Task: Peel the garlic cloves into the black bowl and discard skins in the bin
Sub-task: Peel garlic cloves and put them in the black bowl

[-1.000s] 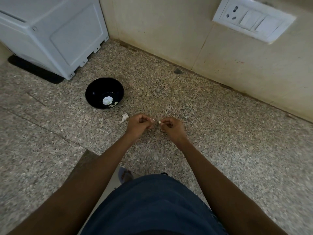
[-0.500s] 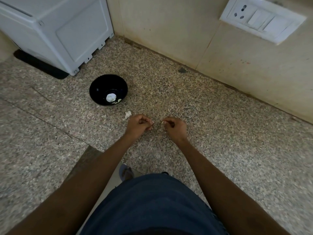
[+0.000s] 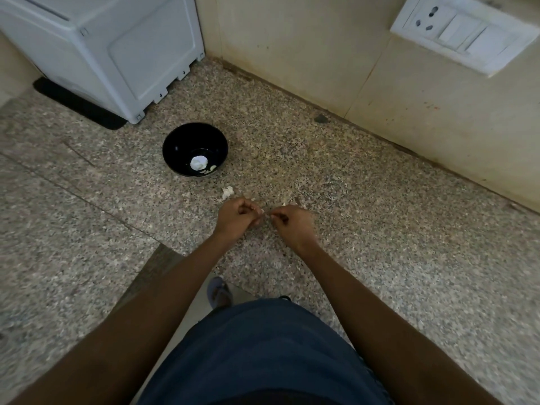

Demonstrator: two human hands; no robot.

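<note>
garlic clove hidden within hands (image 3: 264, 219), appliance (image 3: 96, 45) cropped

No text, label, brand, number or sign can be read anywhere in the head view. The white appliance (image 3: 111, 51) at about 10 o'clock shows only plain moulded panels, with no lettering that can be made out. The switch plate (image 3: 464, 33) on the wall at about 2 o'clock bears a socket and rocker switches, without markings that can be read. The black bowl (image 3: 195, 149) at about 11 o'clock carries no print that shows.
</note>
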